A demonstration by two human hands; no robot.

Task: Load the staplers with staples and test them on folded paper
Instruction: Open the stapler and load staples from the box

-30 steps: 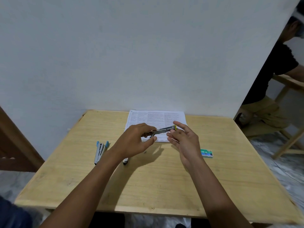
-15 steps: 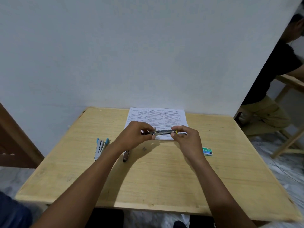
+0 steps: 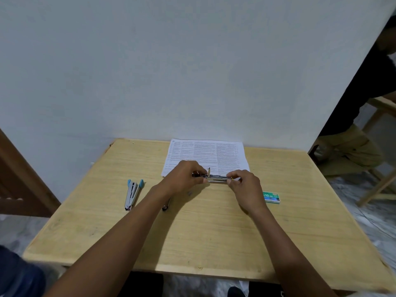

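The stapler (image 3: 217, 179) hangs just above the counter (image 3: 192, 243). It spans the gap between the two grips, and its long axis runs left to right.

Nearest the person, a dark object (image 3: 166, 206) lies mostly hidden under the left forearm, too covered to identify. Well out to the left of the left grip (image 3: 184, 178), a blue-tipped stapler (image 3: 132, 194) lies on the counter with its arms splayed open. Just right of the right grip (image 3: 244, 185) sits a green staple box (image 3: 271, 197).

The left grip has its fingers curled round the stapler's left end, where a small part stands upright. The right grip pinches the opposite end between thumb and fingertips. Neither hand is nearer, since each has one end.

Beyond the grips the printed paper (image 3: 205, 155) lies flat, its near edge just behind the stapler.

Loading looks like the step in hand. Any sliding or closing would have to run along that left-right axis, probably with the left grip bracing and the right one working.
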